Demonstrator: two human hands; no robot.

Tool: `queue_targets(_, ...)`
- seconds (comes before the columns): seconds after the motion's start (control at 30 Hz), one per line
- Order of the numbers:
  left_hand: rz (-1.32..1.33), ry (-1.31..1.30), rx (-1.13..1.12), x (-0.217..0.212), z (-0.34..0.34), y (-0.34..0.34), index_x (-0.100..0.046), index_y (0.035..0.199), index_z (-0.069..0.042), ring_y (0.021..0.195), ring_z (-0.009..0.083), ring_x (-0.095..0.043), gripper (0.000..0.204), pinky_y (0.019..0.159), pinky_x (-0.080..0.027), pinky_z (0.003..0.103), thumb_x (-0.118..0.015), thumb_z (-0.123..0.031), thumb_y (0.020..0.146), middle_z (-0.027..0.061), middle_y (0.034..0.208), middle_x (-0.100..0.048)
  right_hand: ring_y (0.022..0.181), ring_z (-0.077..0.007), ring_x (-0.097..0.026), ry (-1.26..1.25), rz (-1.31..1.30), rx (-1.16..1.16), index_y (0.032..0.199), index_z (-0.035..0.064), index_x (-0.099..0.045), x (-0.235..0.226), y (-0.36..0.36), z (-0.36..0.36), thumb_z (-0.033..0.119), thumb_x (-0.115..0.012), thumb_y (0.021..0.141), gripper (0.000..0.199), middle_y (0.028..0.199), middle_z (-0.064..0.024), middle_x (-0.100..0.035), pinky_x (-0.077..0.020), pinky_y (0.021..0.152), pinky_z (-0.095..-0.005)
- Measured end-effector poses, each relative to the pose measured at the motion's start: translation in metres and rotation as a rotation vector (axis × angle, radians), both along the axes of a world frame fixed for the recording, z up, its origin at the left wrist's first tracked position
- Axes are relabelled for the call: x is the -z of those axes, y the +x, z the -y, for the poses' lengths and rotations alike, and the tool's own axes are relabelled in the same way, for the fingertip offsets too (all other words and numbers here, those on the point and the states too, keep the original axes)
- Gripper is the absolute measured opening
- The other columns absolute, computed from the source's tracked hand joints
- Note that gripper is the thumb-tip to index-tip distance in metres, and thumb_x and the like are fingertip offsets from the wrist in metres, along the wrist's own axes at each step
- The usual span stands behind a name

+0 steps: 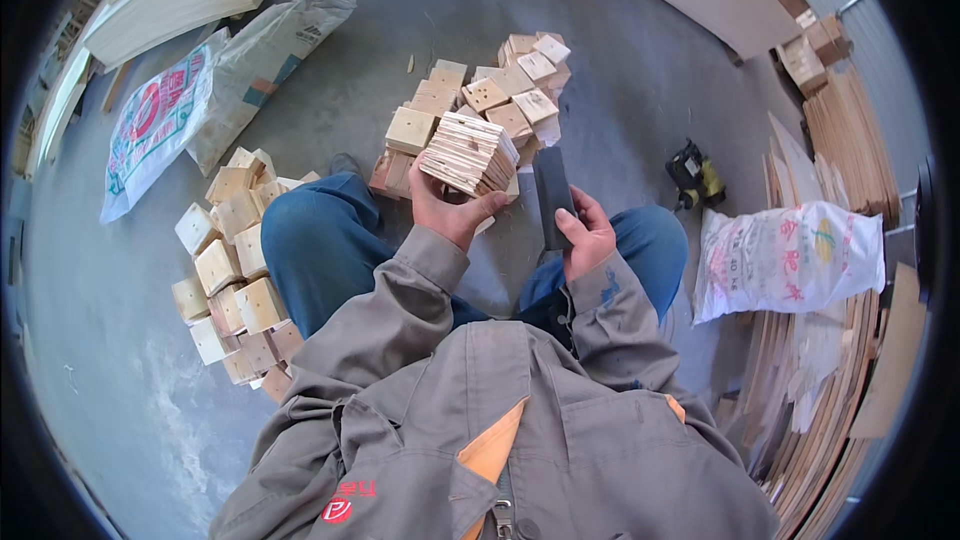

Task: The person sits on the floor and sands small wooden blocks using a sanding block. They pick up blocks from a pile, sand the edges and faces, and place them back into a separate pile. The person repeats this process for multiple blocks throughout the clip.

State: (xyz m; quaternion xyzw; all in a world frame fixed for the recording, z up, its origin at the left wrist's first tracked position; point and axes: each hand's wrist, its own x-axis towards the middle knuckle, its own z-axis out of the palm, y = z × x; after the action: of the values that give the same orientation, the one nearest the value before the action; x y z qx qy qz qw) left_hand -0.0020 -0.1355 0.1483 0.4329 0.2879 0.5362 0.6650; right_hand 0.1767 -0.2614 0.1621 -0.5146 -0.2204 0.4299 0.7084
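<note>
My left hand (447, 206) is closed on a plywood block (467, 152), thumb and fingers at its lower edges and the striped layers facing up. Just to its right, my right hand (588, 232) grips a dark grey, flat rectangular block (551, 195), held upright with the thumb on its face. A small gap shows between this dark block and the plywood block. Right beyond my hands lies a heap of wooden blocks (485, 94), several with small holes in their faces. Some of those behind the plywood block are hidden.
Another heap of wooden blocks (260, 306) lies beside my left knee. A black and yellow-green power tool (696, 176) rests on the floor at right, near a full white sack (790, 258) on stacked boards (815, 430). Flattened sacks (165, 125) and panels (185, 5) are at far left.
</note>
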Motion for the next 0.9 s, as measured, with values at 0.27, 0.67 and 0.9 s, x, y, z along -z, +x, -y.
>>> queue_targets(0.27,-0.146,0.066,0.070,0.032,0.026,0.033,-0.023,0.158,-0.005,0.142,0.0276,-0.049,0.124,0.118,-0.048,0.046,-0.105,-0.016,0.066,0.0166,0.152,-0.041,0.117,-0.0243,-0.070,0.037,-0.157,0.028,0.147,-0.0031,-0.053,0.012,-0.007,-0.007,0.001,-0.064,0.104,0.044,0.131,-0.0155,-0.069,-0.0613,0.101,-0.0395)
queue_targets(0.67,-0.347,0.083,0.126,0.047,0.029,0.051,-0.034,0.157,-0.003,0.136,0.0249,-0.054,0.076,0.117,-0.045,0.038,-0.076,0.004,0.094,0.0166,0.147,-0.053,0.114,-0.0205,-0.069,-0.096,-0.171,0.115,0.144,-0.0045,-0.057,0.033,0.019,-0.018,0.005,-0.071,0.102,0.046,0.132,-0.0147,-0.067,-0.0595,0.097,-0.0341)
queue_targets(0.9,-0.293,-0.020,0.132,0.061,0.025,0.052,-0.040,0.153,-0.004,0.133,0.0236,-0.058,0.065,0.113,-0.048,0.037,-0.069,0.010,0.097,0.0150,0.143,-0.058,0.110,-0.0200,-0.069,-0.143,-0.194,0.114,0.145,-0.0024,-0.057,0.047,0.021,-0.021,0.007,-0.072,0.101,0.047,0.131,-0.0133,-0.067,-0.0603,0.086,-0.0341)
